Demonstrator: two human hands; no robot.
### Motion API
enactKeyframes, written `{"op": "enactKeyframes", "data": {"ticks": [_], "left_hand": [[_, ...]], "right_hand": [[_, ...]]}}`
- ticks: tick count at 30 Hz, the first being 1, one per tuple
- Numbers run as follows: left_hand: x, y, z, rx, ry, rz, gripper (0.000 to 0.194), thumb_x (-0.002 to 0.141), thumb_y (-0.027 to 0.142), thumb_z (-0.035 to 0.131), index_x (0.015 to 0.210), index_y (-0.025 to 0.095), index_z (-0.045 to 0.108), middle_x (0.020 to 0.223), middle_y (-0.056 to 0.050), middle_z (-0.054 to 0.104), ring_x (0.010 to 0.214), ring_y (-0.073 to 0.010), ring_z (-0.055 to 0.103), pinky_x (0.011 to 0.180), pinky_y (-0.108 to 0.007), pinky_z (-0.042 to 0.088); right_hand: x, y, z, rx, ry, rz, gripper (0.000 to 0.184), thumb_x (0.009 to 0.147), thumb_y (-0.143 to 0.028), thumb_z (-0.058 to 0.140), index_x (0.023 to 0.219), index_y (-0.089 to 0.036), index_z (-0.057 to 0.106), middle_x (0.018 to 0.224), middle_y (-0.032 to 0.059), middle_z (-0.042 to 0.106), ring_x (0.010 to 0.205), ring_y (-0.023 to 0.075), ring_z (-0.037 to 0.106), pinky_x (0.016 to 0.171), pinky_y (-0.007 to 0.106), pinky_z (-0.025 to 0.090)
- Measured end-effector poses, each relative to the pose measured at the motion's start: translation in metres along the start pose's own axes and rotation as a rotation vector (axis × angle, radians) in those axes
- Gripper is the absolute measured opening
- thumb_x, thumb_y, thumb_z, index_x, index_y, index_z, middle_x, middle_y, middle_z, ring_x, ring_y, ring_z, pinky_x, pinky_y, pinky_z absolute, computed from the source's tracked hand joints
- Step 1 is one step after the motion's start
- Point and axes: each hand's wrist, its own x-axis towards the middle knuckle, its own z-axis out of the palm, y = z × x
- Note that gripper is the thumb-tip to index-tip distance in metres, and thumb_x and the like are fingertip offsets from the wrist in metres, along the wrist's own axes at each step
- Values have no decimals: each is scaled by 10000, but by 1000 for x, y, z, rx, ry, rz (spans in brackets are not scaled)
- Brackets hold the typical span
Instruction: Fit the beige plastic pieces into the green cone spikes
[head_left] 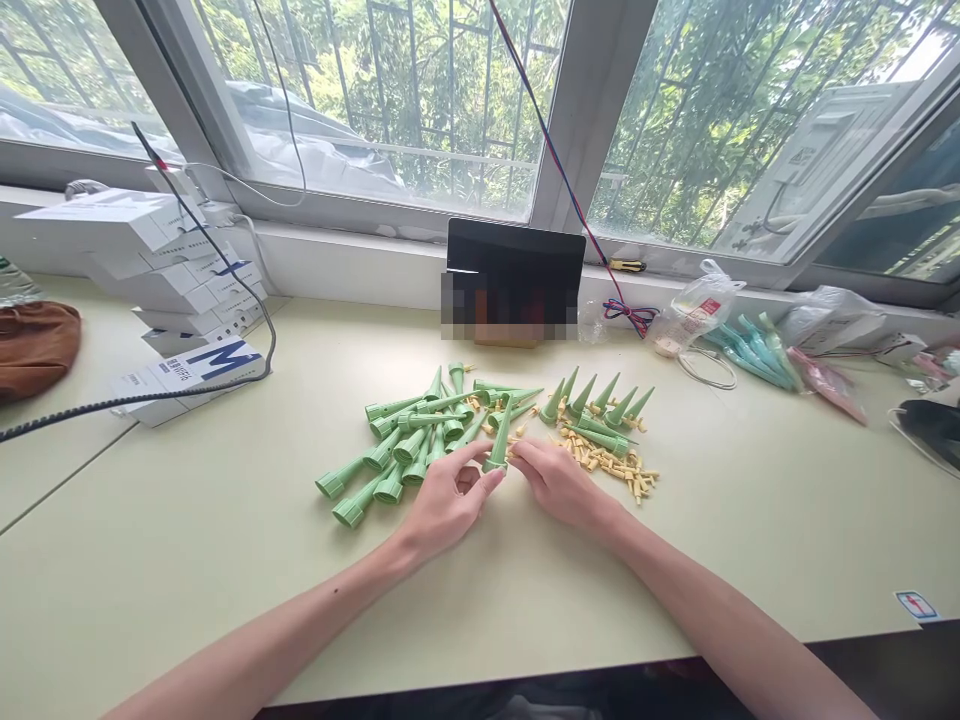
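Observation:
My left hand (450, 495) is closed on a green plastic watering spike (498, 440), a hollow cone held upright with its tip up and its wide collar down. Close beside the spike's right side, my right hand (559, 482) is closed in a pinch; what sits between its fingertips is too small and hidden to make out. A loose pile of green spikes (409, 445) lies to the left and beyond my left hand. Small pale-yellow plastic pieces (611, 462) lie heaped right of my right hand. Behind them, several green spikes (600, 398) stand tip up.
A dark screen on a stand (516, 265) is at the back by the window. White boxes (187, 285) are stacked at the left with a black cable (255, 375) across them. Plastic bags (694, 310) and teal packets (757, 355) lie at the back right of the table (525, 600).

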Motion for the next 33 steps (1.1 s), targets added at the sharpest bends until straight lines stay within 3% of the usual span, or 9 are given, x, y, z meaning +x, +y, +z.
{"op": "enactKeyframes", "data": {"ticks": [8, 20, 28, 33], "left_hand": [[0, -5, 0, 40, -1, 38, 505, 894, 462, 582, 1291, 150, 576, 547, 39, 500, 501, -140, 514, 485, -248, 425], [1, -6, 1, 58, 8, 90, 416, 916, 425, 547, 1236, 159, 563, 549, 41, 519, 470, -134, 501, 464, -244, 414], [1, -6, 1, 6, -9, 28, 411, 924, 468, 541, 1227, 190, 532, 585, 35, 536, 489, -132, 488, 470, -239, 411], [1, 2, 1, -146, 6, -45, 439, 899, 457, 584, 1226, 168, 532, 661, 21, 571, 479, -116, 477, 458, -242, 414]], "right_hand": [[-1, -1, -1, 25, 3, 8, 251, 1007, -221, 350, 759, -219, 390, 664, -10, 458, 567, 144, 366, 544, 266, 283], [-3, 0, 2, 59, 65, -13, 276, 1021, -247, 350, 775, -205, 468, 632, -14, 461, 545, 134, 363, 533, 263, 291], [0, -4, 3, 95, 267, -31, 140, 1004, -259, 478, 1026, -203, 604, 826, 35, 601, 664, 141, 515, 609, 263, 419], [-1, -5, 3, 159, 283, -22, 162, 977, -247, 546, 1132, -224, 585, 981, 54, 620, 662, 120, 562, 602, 263, 471]]}}
